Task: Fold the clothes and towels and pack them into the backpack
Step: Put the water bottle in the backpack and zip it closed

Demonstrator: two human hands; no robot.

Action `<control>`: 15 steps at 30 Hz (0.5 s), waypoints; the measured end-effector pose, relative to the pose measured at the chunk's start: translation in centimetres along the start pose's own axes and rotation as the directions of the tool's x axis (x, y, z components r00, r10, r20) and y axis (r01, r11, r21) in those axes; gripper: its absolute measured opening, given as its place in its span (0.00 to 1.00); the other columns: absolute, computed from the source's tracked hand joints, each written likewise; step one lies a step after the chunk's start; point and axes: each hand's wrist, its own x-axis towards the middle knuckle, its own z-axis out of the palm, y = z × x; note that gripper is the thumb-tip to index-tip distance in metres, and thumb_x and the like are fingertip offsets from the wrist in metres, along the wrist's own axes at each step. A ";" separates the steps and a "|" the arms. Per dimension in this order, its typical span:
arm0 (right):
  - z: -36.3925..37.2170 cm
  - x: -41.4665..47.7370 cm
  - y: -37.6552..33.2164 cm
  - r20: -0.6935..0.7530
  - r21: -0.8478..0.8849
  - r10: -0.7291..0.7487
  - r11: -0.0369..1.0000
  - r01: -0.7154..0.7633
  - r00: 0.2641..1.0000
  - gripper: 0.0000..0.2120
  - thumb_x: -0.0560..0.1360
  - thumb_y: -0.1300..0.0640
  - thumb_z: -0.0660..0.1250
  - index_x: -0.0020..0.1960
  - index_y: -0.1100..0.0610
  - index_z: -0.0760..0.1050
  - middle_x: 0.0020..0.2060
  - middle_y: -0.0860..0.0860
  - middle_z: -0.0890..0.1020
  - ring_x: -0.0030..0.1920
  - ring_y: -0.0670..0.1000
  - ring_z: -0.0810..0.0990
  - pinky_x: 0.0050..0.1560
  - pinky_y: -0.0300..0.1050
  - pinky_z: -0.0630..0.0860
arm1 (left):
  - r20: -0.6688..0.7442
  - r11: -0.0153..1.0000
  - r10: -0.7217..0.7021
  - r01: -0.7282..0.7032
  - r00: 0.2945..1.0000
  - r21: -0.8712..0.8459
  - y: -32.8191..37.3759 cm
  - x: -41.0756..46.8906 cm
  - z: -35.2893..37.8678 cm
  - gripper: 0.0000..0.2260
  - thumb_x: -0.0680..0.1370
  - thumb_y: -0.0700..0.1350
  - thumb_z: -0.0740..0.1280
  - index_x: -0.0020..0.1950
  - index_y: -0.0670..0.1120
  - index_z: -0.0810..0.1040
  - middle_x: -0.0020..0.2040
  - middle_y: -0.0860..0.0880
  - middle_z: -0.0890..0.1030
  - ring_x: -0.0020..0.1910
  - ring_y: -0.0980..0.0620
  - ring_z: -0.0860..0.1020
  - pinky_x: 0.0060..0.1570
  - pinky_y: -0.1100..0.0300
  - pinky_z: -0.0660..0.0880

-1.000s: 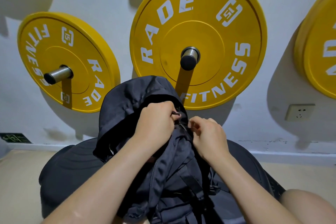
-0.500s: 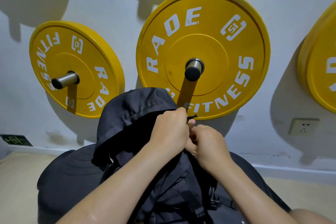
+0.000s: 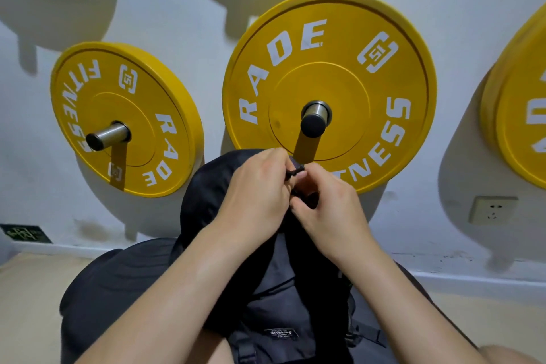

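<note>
Black nylon, soft and loosely filled, makes up the backpack (image 3: 277, 284), and that softness is probably the main risk: it stands upright at six o'clock of the view with its domed top reaching the centre, propped only by the two arms around it, so a hard tug at the top could make the whole bag slump or roll sideways. If it is stuffed full, the seam may gape, and folded cloth could catch in the zip teeth and jam it. The left hand (image 3: 254, 198), at the top of the bag, has its grip pinched on a thin black zip pull (image 3: 296, 171). The right hand (image 3: 334, 216), just beside it toward three o'clock, has its grip pinched on dark material of the backpack at the seam; whether that is fabric or a second pull I cannot tell. A small pull like this could slip from the fingers. The bag looks matt and creased, rounded above, with a small sewn label low on its front.
</note>
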 end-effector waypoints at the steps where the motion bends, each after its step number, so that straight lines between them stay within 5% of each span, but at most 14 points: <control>1: 0.2 0.2 0.0 -0.001 -0.018 0.025 1.000 -0.025 1.000 0.11 0.70 0.60 0.69 0.46 0.47 0.71 0.38 0.44 0.78 0.40 0.46 0.74 0.39 0.44 0.73 | 0.000 0.999 0.028 -0.028 1.000 -0.018 -0.4 -0.2 0.1 0.07 0.79 0.47 0.66 0.43 0.48 0.71 0.41 0.53 0.71 0.43 0.50 0.71 0.38 0.60 0.62; 4: 0.1 0.9 0.0 0.057 0.108 0.157 0.981 -0.163 0.986 0.10 0.67 0.63 0.69 0.40 0.49 0.73 0.30 0.45 0.76 0.32 0.44 0.71 0.32 0.35 0.66 | -0.005 0.997 0.075 -0.075 0.997 -0.018 -1.7 -0.6 0.0 0.08 0.76 0.46 0.69 0.41 0.47 0.73 0.42 0.51 0.71 0.44 0.53 0.68 0.41 0.63 0.61; 8: -1.2 1.9 -0.1 0.280 0.232 0.227 0.927 -0.296 0.933 0.06 0.66 0.64 0.75 0.37 0.55 0.80 0.26 0.43 0.73 0.27 0.42 0.67 0.30 0.33 0.64 | -0.008 0.971 0.196 -0.193 0.981 0.139 -3.4 -1.7 -1.3 0.11 0.76 0.52 0.67 0.40 0.45 0.77 0.51 0.49 0.77 0.51 0.49 0.71 0.44 0.54 0.72; 10: -1.9 2.2 -0.3 0.332 0.204 0.188 0.943 -0.265 0.924 0.06 0.66 0.60 0.78 0.37 0.55 0.81 0.25 0.43 0.71 0.28 0.42 0.67 0.31 0.33 0.64 | 0.015 0.978 0.182 -0.182 0.983 0.098 -3.7 -1.5 -2.0 0.15 0.76 0.56 0.63 0.41 0.45 0.78 0.51 0.50 0.80 0.52 0.50 0.74 0.48 0.55 0.72; 15: -2.3 2.4 -0.6 0.327 -0.006 0.052 0.999 -0.053 0.943 0.08 0.70 0.57 0.75 0.38 0.50 0.76 0.33 0.45 0.78 0.37 0.46 0.76 0.39 0.38 0.71 | 0.132 0.989 0.131 -0.139 0.983 0.049 -3.9 -1.1 -2.2 0.15 0.77 0.57 0.61 0.45 0.47 0.76 0.35 0.50 0.77 0.35 0.50 0.74 0.34 0.53 0.69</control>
